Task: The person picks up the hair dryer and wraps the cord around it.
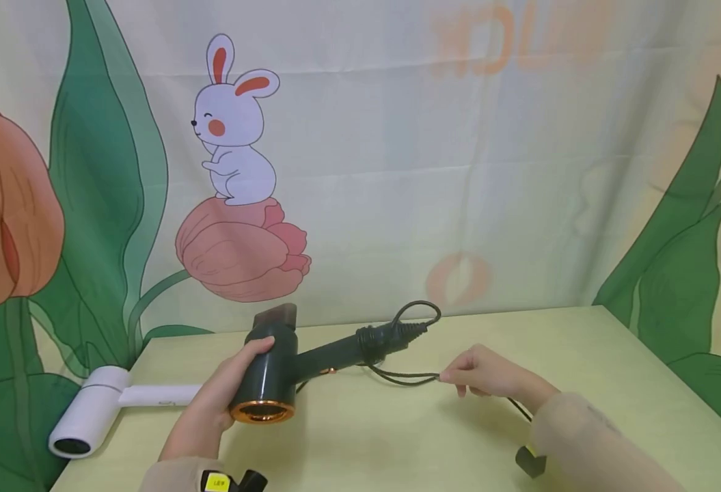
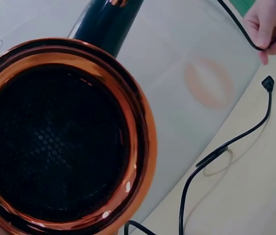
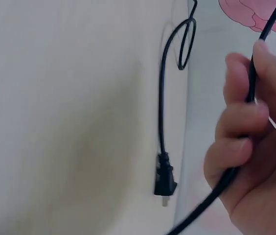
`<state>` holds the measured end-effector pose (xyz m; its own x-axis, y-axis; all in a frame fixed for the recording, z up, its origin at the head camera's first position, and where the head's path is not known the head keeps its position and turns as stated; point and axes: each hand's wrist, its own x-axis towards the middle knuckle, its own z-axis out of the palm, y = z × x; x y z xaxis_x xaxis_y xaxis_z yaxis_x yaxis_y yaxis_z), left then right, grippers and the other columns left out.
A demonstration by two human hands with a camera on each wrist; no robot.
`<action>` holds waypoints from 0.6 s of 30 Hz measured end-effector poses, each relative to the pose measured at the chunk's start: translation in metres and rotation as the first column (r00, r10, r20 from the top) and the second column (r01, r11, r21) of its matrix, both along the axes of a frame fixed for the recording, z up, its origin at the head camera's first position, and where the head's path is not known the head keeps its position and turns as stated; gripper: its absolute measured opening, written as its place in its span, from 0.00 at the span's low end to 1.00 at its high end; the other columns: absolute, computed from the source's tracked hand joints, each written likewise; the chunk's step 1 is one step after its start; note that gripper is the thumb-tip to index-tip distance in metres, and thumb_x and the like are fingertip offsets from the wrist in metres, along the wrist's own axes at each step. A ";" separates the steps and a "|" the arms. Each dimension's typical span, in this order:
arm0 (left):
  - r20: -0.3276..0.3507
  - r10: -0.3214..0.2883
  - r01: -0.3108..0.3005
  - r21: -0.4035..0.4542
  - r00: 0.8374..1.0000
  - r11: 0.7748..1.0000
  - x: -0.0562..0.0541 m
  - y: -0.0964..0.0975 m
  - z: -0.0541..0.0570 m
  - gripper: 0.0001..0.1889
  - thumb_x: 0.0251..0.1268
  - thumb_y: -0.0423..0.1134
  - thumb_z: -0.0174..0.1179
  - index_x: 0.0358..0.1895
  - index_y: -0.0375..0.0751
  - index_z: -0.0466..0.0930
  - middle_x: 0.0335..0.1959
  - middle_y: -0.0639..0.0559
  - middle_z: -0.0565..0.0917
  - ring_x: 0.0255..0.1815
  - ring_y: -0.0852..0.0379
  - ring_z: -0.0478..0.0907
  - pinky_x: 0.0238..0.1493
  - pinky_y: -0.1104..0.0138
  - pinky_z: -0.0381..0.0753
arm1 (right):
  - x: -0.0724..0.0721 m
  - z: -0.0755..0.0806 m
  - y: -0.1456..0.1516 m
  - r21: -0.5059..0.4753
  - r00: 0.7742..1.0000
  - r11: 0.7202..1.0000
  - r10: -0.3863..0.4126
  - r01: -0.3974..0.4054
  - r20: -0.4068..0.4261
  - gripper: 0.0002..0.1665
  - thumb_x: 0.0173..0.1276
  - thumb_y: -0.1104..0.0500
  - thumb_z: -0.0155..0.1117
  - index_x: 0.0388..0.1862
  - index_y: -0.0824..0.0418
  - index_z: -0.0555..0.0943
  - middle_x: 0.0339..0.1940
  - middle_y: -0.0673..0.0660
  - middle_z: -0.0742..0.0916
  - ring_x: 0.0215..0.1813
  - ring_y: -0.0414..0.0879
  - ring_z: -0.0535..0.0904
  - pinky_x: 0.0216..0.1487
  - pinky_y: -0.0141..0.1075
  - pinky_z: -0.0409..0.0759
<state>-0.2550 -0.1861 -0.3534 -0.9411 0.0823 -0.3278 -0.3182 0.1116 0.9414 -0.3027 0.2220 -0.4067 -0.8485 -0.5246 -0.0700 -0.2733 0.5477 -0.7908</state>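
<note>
In the head view my left hand (image 1: 225,389) grips the barrel of a dark green hair dryer (image 1: 268,372), thumb along its top. The dryer is raised over the table, its copper-ringed end toward me and its flat nozzle away. Its handle slants up to the right, with black cord (image 1: 369,344) wound round it near the end. A stretch of cord runs from these turns to my right hand (image 1: 486,372), which pinches it. In the right wrist view the held cord (image 3: 270,22) passes between thumb and fingers. The left wrist view shows the copper ring (image 2: 148,142) up close.
A white hair dryer (image 1: 86,413) lies at the table's left, partly behind my left hand. A black plug (image 3: 165,178) on a curving cord shows past my right hand in its wrist view. Behind the table (image 1: 391,437) hangs a printed curtain (image 1: 360,205).
</note>
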 end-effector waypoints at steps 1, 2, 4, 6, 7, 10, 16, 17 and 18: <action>-0.002 -0.010 0.010 0.002 1.000 1.000 0.000 -0.001 0.000 0.45 0.59 0.69 0.49 0.67 0.36 0.56 0.54 0.37 0.74 0.44 0.49 0.78 0.44 0.60 0.81 | -0.002 0.001 0.000 0.028 0.999 1.000 -0.013 0.014 -0.038 0.23 0.67 0.46 0.60 0.28 0.67 0.84 0.16 0.48 0.77 0.13 0.37 0.55 0.16 0.28 0.56; -0.006 -0.023 0.023 0.003 1.000 1.000 0.001 -0.001 -0.001 0.44 0.59 0.68 0.49 0.67 0.36 0.57 0.53 0.38 0.75 0.43 0.50 0.79 0.43 0.61 0.81 | -0.004 0.002 0.000 0.045 0.997 0.999 -0.025 0.028 -0.072 0.24 0.67 0.46 0.59 0.26 0.67 0.83 0.15 0.47 0.76 0.13 0.37 0.55 0.17 0.28 0.57; -0.010 -0.057 0.057 -0.003 0.998 0.998 0.002 -0.001 -0.002 0.42 0.60 0.66 0.49 0.66 0.35 0.59 0.49 0.39 0.77 0.40 0.50 0.79 0.42 0.61 0.81 | -0.008 0.004 -0.001 0.064 0.990 0.996 -0.049 0.058 -0.135 0.23 0.67 0.47 0.59 0.25 0.66 0.82 0.13 0.47 0.72 0.14 0.38 0.55 0.18 0.28 0.57; -0.008 -0.097 0.097 -0.012 0.995 0.995 0.003 0.000 -0.003 0.41 0.60 0.65 0.49 0.65 0.34 0.60 0.46 0.40 0.79 0.39 0.50 0.80 0.41 0.61 0.81 | -0.010 0.006 -0.002 0.082 0.979 0.993 -0.063 0.081 -0.195 0.23 0.68 0.47 0.59 0.23 0.64 0.81 0.12 0.45 0.70 0.16 0.38 0.55 0.19 0.29 0.58; -0.006 -0.119 0.119 -0.016 0.993 0.993 0.004 0.001 -0.003 0.40 0.60 0.64 0.49 0.64 0.34 0.60 0.45 0.40 0.79 0.38 0.50 0.80 0.40 0.61 0.81 | -0.011 0.007 -0.003 0.090 0.974 0.992 -0.070 0.091 -0.216 0.23 0.68 0.46 0.59 0.21 0.63 0.79 0.12 0.45 0.68 0.17 0.38 0.56 0.20 0.30 0.59; -0.003 -0.187 0.187 -0.026 0.982 0.982 0.007 0.004 -0.005 0.39 0.61 0.62 0.49 0.64 0.32 0.59 0.42 0.41 0.80 0.37 0.51 0.81 0.39 0.60 0.82 | -0.015 0.011 -0.007 0.105 0.961 0.988 -0.084 0.115 -0.263 0.23 0.67 0.43 0.58 0.19 0.57 0.77 0.13 0.44 0.66 0.17 0.38 0.56 0.21 0.31 0.61; -0.033 -0.265 0.263 -0.042 0.964 0.964 0.010 0.010 -0.009 0.38 0.61 0.58 0.51 0.64 0.31 0.57 0.41 0.42 0.81 0.35 0.51 0.82 0.39 0.61 0.82 | -0.020 0.027 -0.016 0.141 0.943 0.980 -0.088 0.140 -0.322 0.26 0.66 0.40 0.58 0.15 0.53 0.70 0.11 0.44 0.63 0.16 0.38 0.54 0.21 0.31 0.60; -0.037 -0.267 0.265 -0.054 0.963 0.963 0.011 0.011 -0.010 0.38 0.61 0.58 0.52 0.64 0.31 0.57 0.41 0.42 0.81 0.35 0.52 0.82 0.39 0.61 0.82 | -0.020 0.031 -0.017 0.142 0.941 0.979 -0.092 0.145 -0.326 0.26 0.66 0.40 0.58 0.15 0.53 0.69 0.11 0.44 0.63 0.16 0.38 0.53 0.21 0.31 0.60; -0.038 -0.271 0.268 -0.064 0.962 0.961 0.011 0.011 -0.010 0.38 0.61 0.57 0.53 0.64 0.31 0.57 0.41 0.42 0.81 0.35 0.52 0.82 0.39 0.61 0.82 | -0.020 0.035 -0.018 0.145 0.938 0.978 -0.094 0.150 -0.332 0.26 0.66 0.40 0.58 0.15 0.53 0.69 0.11 0.44 0.62 0.16 0.38 0.53 0.21 0.31 0.60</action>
